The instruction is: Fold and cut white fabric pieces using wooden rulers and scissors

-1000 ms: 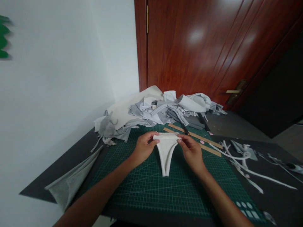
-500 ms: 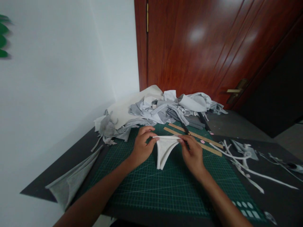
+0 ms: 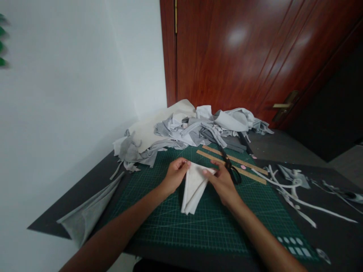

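A small white fabric piece (image 3: 193, 189), folded into a narrow triangle, lies on the green cutting mat (image 3: 198, 223). My left hand (image 3: 175, 175) pinches its upper left corner with closed fingers. My right hand (image 3: 222, 182) pinches the upper right edge, fingers pressed together on the cloth. Black scissors (image 3: 231, 170) lie just right of my right hand, across a wooden ruler (image 3: 241, 173).
A heap of grey and white fabric scraps (image 3: 193, 130) sits at the back of the mat. A grey cloth (image 3: 85, 215) hangs off the table's left edge. White fabric strips (image 3: 295, 196) lie on the dark table at right. A wooden door (image 3: 241, 56) stands behind.
The white piece was spread wide between my hands, then folded narrower. My hands have come closer together and laid it down on the mat, tip pointing toward me.
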`<state>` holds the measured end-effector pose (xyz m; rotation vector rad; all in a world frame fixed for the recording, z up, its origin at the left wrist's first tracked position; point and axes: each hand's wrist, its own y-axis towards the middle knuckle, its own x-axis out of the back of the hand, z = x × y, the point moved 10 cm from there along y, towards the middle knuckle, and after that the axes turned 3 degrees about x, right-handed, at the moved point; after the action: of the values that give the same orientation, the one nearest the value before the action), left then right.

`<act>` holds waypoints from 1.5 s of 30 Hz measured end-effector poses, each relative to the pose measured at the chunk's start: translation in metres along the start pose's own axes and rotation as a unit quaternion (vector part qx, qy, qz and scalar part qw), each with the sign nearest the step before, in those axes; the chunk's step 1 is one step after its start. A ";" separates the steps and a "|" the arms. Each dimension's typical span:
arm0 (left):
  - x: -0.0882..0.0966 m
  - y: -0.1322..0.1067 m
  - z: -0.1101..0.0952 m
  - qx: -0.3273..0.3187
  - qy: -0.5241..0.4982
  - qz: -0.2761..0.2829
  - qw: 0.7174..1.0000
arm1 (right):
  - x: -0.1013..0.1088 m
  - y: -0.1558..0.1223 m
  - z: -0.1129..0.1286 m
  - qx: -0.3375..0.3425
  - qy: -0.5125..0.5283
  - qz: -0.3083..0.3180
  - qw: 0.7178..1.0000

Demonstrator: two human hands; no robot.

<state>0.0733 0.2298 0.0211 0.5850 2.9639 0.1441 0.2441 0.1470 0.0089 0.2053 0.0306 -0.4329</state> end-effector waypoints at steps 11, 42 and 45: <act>-0.034 -0.017 0.023 0.114 -0.028 0.157 0.981 | 0.001 0.002 -0.016 -0.055 0.114 -0.021 0.992; -0.014 -0.003 0.020 0.065 -0.058 0.063 0.994 | -0.003 0.000 -0.027 -0.119 0.177 -0.040 0.976; -0.014 -0.007 0.017 0.052 -0.087 0.051 0.994 | -0.024 -0.012 -0.035 -0.182 0.217 0.006 0.959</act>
<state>0.0859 0.2195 0.0047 0.7225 2.7872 -0.0509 0.2176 0.1529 -0.0256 -0.0663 0.5366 -0.3554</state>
